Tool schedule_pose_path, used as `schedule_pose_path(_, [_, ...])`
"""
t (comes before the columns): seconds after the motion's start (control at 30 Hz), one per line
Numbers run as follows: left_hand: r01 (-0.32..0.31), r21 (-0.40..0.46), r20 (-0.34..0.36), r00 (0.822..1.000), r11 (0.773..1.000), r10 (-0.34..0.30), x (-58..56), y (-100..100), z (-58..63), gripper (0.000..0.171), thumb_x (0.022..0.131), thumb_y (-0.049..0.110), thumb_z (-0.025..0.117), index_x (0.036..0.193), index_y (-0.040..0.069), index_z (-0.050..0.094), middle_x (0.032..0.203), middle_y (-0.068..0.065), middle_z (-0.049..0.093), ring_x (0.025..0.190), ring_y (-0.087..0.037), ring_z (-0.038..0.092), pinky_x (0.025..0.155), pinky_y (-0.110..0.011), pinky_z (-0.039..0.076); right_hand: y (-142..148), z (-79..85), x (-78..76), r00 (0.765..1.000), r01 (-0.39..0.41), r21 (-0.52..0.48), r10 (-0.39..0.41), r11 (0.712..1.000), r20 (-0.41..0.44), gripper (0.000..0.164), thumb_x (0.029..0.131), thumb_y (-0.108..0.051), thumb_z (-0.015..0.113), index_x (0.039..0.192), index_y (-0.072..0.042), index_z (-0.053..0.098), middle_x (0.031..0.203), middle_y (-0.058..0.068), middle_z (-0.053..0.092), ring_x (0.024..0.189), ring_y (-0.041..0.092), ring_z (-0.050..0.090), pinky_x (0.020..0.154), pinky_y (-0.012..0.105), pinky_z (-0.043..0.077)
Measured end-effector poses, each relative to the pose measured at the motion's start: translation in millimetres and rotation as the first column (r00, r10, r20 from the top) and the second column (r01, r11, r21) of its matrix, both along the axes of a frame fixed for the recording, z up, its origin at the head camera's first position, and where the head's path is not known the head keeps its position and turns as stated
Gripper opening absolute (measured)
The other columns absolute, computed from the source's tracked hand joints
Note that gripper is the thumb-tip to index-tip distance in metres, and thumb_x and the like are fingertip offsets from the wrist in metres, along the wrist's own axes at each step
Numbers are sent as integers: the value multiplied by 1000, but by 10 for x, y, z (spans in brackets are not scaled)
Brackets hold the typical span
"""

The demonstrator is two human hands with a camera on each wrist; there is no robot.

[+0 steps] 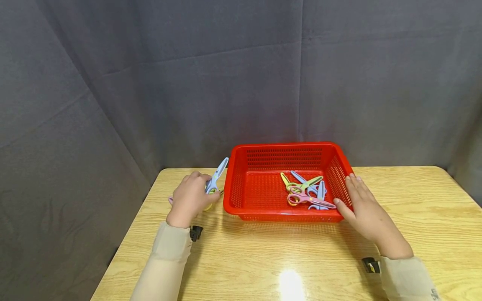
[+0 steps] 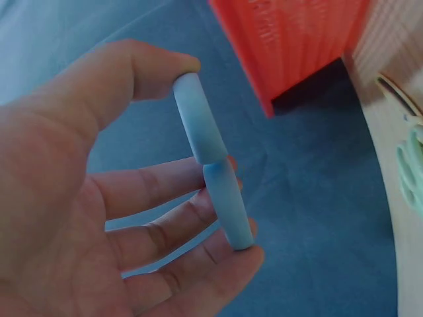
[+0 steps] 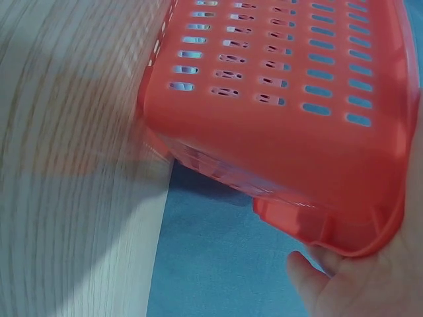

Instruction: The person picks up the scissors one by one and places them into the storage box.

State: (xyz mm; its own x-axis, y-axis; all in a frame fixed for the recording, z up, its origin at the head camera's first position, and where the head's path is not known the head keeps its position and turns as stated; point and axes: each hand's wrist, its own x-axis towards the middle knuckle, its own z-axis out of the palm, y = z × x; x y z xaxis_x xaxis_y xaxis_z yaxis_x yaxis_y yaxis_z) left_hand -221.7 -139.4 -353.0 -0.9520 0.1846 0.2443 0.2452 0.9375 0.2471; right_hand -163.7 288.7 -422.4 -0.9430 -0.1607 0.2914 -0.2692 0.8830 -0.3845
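My left hand pinches light blue scissors by the handles, left of the red basket. Their blades tilt up toward the basket's left rim. In the left wrist view, thumb and fingers span the two blue handle loops. My right hand rests at the basket's front right corner, fingers stretched along the right side and thumb at the rim. Inside the basket's right half lie several scissors: pink ones on top, green ones and blue ones.
Partly hidden under my left hand, pink scissors and yellow handles show on the wooden table. Green handles appear at the left wrist view's right edge. A grey cloth hangs behind the table.
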Motion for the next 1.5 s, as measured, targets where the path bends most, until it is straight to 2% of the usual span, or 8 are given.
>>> schedule_pose_path(0.17, [21, -14, 1, 1000, 1000, -21, -23, 98, 85, 42, 82, 30, 74, 118, 7, 75, 105, -11, 66, 84, -25, 56, 59, -37, 49, 8, -1, -1, 1000, 3, -4, -3, 1000, -2, 79, 104, -39, 51, 155, 13, 21, 159, 36, 22, 150, 50, 15, 122, 55, 10])
schedule_pose_path(0.3, [40, -25, 6, 999, 999, -40, -34, 154, 113, 41, 82, 30, 73, 117, 9, 75, 102, -9, 65, 82, -25, 56, 59, -36, 48, 11, -9, 0, 1000, 3, -7, -3, 1000, 0, 79, 104, -40, 51, 155, 13, 21, 159, 36, 22, 150, 50, 15, 122, 55, 10])
schedule_pose_path(0.43, [66, -25, -3, 998, 998, -66, -41, 206, 106, 38, 82, 28, 73, 114, 9, 75, 97, -7, 63, 79, -23, 54, 57, -34, 46, 13, -20, 0, 1000, 6, -5, -6, 1000, 8, 79, 104, -38, 52, 155, 14, 22, 159, 36, 22, 149, 50, 15, 122, 56, 11])
schedule_pose_path(0.77, [110, -32, 1, 994, 993, -110, -69, 341, 110, 37, 82, 27, 73, 115, 10, 75, 96, -6, 63, 79, -22, 54, 56, -32, 46, 12, -24, 13, 1000, 13, -7, -13, 1000, 20, 79, 104, -40, 51, 155, 13, 22, 159, 36, 21, 150, 50, 14, 120, 60, 14])
schedule_pose_path(1.27, [164, -50, -12, 986, 985, -165, -84, 580, 58, 36, 83, 32, 77, 112, 10, 74, 96, -4, 62, 80, -19, 52, 57, -29, 45, 6, -13, 4, 1000, 1, -10, -1, 1000, -5, 79, 104, -40, 51, 155, 13, 22, 159, 36, 22, 150, 50, 15, 123, 55, 10])
schedule_pose_path(1.5, [195, -71, -9, 981, 978, -196, -54, 709, 43, 35, 84, 32, 77, 111, 10, 74, 97, -5, 63, 82, -19, 55, 57, -29, 45, 11, -20, -9, 1000, -5, -8, 5, 1000, -10, 78, 105, -40, 50, 155, 13, 22, 159, 35, 22, 151, 48, 14, 124, 51, 8])
